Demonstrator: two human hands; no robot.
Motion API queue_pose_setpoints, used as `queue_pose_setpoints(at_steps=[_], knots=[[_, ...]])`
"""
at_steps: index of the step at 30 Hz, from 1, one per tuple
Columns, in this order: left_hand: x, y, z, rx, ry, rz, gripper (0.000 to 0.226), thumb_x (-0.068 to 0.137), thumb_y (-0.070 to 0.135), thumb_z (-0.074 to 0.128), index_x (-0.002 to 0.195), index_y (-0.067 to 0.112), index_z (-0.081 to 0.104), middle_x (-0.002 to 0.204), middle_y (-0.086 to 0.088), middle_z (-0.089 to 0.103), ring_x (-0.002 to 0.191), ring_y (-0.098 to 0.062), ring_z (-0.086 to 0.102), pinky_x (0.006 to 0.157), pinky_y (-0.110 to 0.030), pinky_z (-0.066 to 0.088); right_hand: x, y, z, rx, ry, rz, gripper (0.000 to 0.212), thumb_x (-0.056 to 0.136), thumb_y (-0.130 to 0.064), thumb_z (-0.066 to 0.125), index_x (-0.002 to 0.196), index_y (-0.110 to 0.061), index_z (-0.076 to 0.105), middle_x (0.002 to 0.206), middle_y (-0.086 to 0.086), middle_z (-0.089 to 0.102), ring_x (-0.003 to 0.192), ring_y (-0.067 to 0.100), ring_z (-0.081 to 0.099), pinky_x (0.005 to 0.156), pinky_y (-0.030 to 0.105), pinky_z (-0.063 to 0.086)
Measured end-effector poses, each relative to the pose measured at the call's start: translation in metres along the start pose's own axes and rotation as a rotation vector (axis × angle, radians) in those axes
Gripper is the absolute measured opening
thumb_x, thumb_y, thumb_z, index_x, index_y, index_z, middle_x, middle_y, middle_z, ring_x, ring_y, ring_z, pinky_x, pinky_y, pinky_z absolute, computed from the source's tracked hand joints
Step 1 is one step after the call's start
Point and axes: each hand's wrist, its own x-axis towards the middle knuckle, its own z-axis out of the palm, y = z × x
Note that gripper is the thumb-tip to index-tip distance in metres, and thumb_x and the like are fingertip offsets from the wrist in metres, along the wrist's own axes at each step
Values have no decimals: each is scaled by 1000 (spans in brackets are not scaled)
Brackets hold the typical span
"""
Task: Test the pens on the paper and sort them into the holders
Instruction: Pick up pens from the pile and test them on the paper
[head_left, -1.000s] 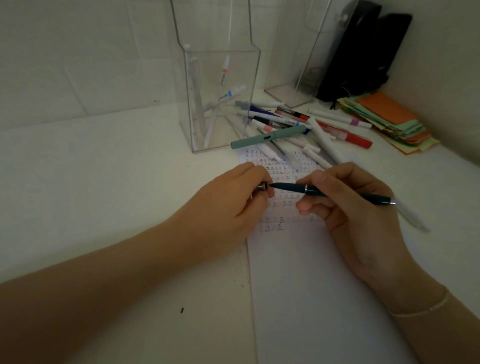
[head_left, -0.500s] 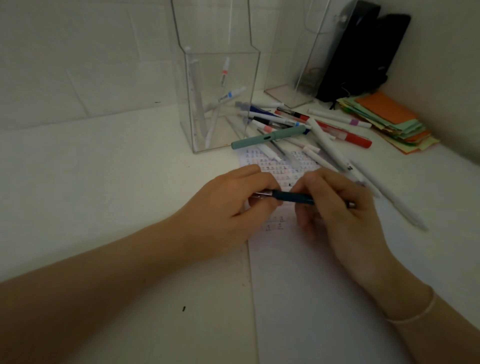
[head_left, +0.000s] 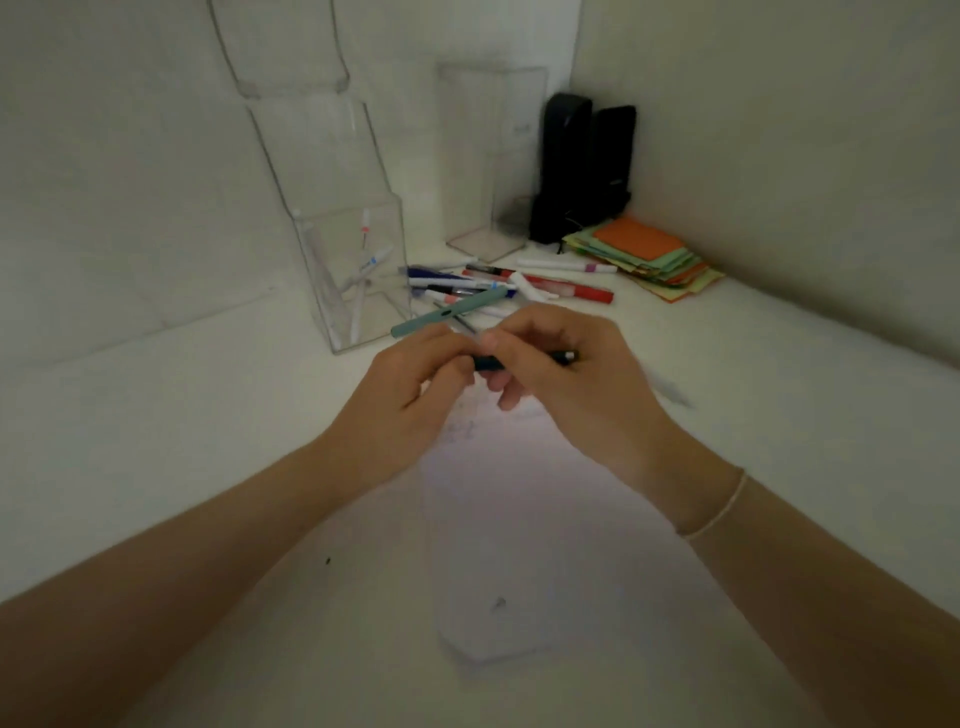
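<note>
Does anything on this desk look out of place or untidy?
Yes. Many loose pens lie crossed in a heap on the white desk beside the clear plastic holder, which has only a few pens inside. Nothing looks spilled or broken.

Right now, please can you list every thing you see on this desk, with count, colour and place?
dark pen: one, dark teal, held between both hands above the paper
paper: one sheet, white, on the desk under the hands
near holder: one, clear, left of the pen pile, a few pens inside
far holder: one, clear, behind the pile; contents cannot be told
loose pens: a pile, mixed colours, count unclear, behind the hands
paper notes: one stack, orange, green and yellow, right rear
black object: upright, in the corner
left hand: grips the pen's left end
right hand: grips the barrel; thin bracelet on wrist
</note>
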Motion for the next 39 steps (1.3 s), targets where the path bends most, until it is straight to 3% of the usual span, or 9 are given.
queue_pose_setpoints(at_steps=[4, 8, 12, 14, 18, 22, 29, 34, 39], knots=[[23, 58, 37, -6, -13, 127, 26, 97, 25, 34, 95, 18, 59, 87, 9, 55, 81, -3, 49, 74, -17, 37, -38, -32, -66, 64, 148, 34, 5, 83, -1, 67, 81, -5, 69, 59, -4, 69, 56, 8, 65, 59, 19, 55], [29, 100, 105, 100, -198, 106, 37, 98, 30, 40, 134, 20, 43, 129, 2, 48, 111, -3, 46, 90, -12, 32, -105, -42, -143, -116, 562, 75, 6, 84, -14, 69, 77, -13, 68, 55, -2, 65, 47, 11, 59, 55, 24, 52], [25, 127, 169, 262, -420, 229, 42, 98, 27, 40, 139, 18, 39, 142, -3, 39, 128, -20, 39, 107, -35, 30, -196, -27, -205, -389, 1089, 57, 15, 92, -25, 59, 88, -10, 62, 62, -2, 56, 52, 7, 51, 55, 25, 45], [26, 135, 194, 341, -478, 288, 44, 98, 33, 34, 139, 18, 39, 144, -4, 39, 131, -22, 37, 109, -40, 27, -238, -2, -219, -512, 1188, 133, 15, 95, -23, 53, 87, -11, 56, 62, -5, 51, 51, 3, 48, 52, 17, 39], [26, 144, 225, 445, -476, 345, 61, 86, 46, 15, 133, 21, 46, 133, -6, 49, 117, -28, 48, 101, -41, 33, -301, 80, -221, -702, 971, 526, 19, 96, -23, 48, 83, -10, 48, 62, -1, 50, 54, 19, 50, 47, 26, 31], [27, 147, 233, 564, -441, 371, 65, 82, 48, 9, 127, 22, 49, 122, -5, 50, 105, -28, 49, 94, -39, 33, -330, 148, -206, -801, 648, 884, 13, 95, -25, 49, 93, -14, 43, 82, 6, 56, 83, 33, 62, 61, 32, 34], [22, 150, 233, 597, -427, 384, 55, 87, 42, 17, 122, 18, 52, 115, -8, 54, 99, -30, 51, 89, -41, 37, -341, 197, -191, -733, 405, 1169, 15, 97, -25, 43, 103, -12, 50, 107, 13, 63, 92, 30, 61, 65, 30, 38], [20, 153, 232, 630, -443, 384, 52, 88, 38, 19, 118, 15, 55, 110, -10, 57, 93, -31, 54, 83, -42, 41, -331, 192, -208, -607, 653, 1084, 10, 91, -17, 50, 90, -8, 55, 97, 17, 64, 85, 31, 60, 70, 35, 44], [23, 158, 221, 488, -499, 352, 51, 92, 40, 19, 119, 16, 56, 114, -6, 55, 96, -24, 56, 90, -38, 41, -258, 94, -228, -599, 1094, 442, 8, 86, -10, 56, 80, -12, 50, 66, 0, 52, 61, 18, 51, 60, 29, 39]])
